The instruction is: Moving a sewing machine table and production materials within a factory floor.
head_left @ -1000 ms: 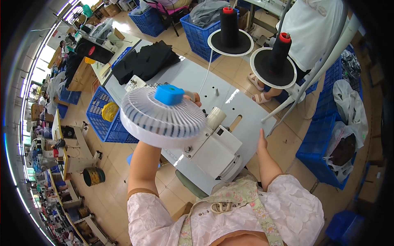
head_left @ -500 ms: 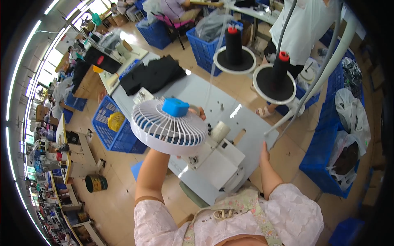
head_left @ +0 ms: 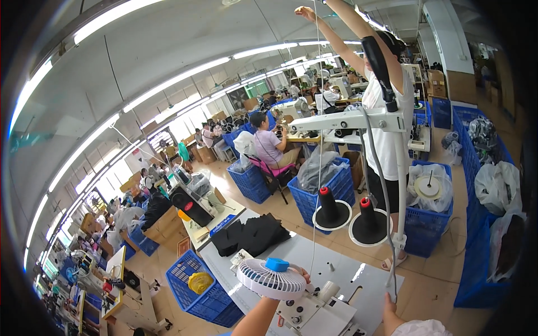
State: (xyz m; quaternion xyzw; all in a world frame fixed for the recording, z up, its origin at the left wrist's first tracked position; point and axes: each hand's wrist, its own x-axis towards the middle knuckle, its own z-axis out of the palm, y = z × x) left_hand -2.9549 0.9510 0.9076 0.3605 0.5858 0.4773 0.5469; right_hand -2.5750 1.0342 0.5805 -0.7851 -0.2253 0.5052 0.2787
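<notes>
A white fan point(head_left: 273, 279) with a blue centre sits over the white sewing machine point(head_left: 316, 316) in front of me. Behind the fan, my left hand point(head_left: 306, 275) shows only some fingertips at its right side; what they touch is hidden. My right hand point(head_left: 389, 307) is at the right edge of the pale sewing table point(head_left: 356, 274), thumb side up, closed round that edge. Two black thread cones point(head_left: 332, 210) with red tops stand on round white holders beyond the table. Black fabric point(head_left: 252, 234) lies heaped on the table's far left part.
A person in a white top point(head_left: 386, 101) stands across the table, arms raised. Another in lilac point(head_left: 270, 147) sits farther back. A blue basket point(head_left: 196, 288) with a yellow item stands left; more blue baskets point(head_left: 322, 196) with plastic bags line the floor. A thread stand pole point(head_left: 400, 190) rises at right.
My view has tilted up, so the room, the lights and the standing person's raised arms now show. Both my hands stay about where they were on the table and behind the fan.
</notes>
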